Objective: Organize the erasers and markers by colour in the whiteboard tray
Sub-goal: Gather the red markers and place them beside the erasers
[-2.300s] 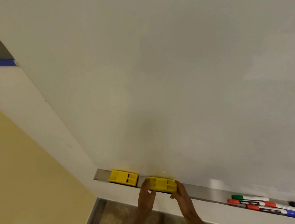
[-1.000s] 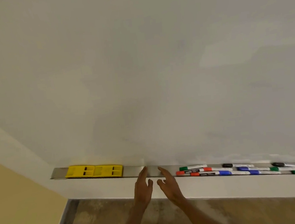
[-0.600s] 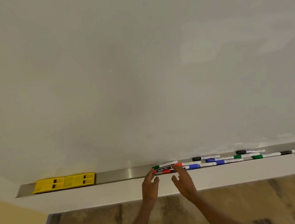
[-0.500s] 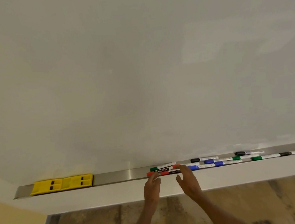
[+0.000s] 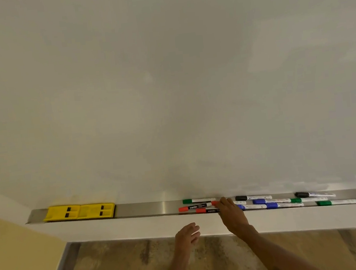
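- A long brushed-metal tray (image 5: 141, 209) runs under the lower edge of a smooth white whiteboard (image 5: 167, 91).
- Two yellow block-shaped plastic erasers (image 5: 62, 212) sit end to end, touching, at the tray's lower-left end.
- Slim cylindrical markers (image 5: 271, 200) with green, black and blue caps lie in the tray at lower right.
- The right hand (image 5: 227, 209) has its fingertips on the right end of a red-capped black-barrelled marker (image 5: 195, 206); a pinch cannot be confirmed.
- The left hand (image 5: 187, 234) hangs below the tray, fingers relaxed, empty.

Classroom or office, wall-mounted whiteboard (image 5: 188, 78), metal marker tray (image 5: 141, 209), yellow wall (image 5: 14, 260)
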Action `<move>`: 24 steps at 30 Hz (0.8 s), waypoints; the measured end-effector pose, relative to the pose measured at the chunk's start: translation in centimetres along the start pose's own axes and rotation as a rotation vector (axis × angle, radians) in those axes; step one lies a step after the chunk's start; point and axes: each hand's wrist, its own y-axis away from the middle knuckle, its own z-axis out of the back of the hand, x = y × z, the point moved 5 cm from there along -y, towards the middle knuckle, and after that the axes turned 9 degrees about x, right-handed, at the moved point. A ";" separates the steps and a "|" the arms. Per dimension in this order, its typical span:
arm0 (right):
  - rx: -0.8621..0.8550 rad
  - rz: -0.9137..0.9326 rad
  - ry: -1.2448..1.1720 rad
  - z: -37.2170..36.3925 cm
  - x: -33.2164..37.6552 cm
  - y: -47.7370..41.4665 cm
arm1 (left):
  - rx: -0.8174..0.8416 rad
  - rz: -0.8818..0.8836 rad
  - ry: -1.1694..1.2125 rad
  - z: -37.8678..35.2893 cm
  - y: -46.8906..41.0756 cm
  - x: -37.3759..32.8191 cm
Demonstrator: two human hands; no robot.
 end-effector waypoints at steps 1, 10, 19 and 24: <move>0.001 0.010 0.023 0.0 0.0 -0.2 | -0.002 0.002 0.009 -0.1 0.0 0.0; -0.054 0.053 0.003 0.3 -0.3 -0.2 | 0.013 -0.007 0.064 -1.9 -0.2 -0.3; 0.017 0.284 -0.033 -2.2 5.3 1.0 | -0.085 -0.062 0.341 -1.2 0.0 -1.0; 0.002 0.266 -0.059 -1.5 7.4 -0.2 | -0.125 -0.075 0.493 2.1 0.0 -1.6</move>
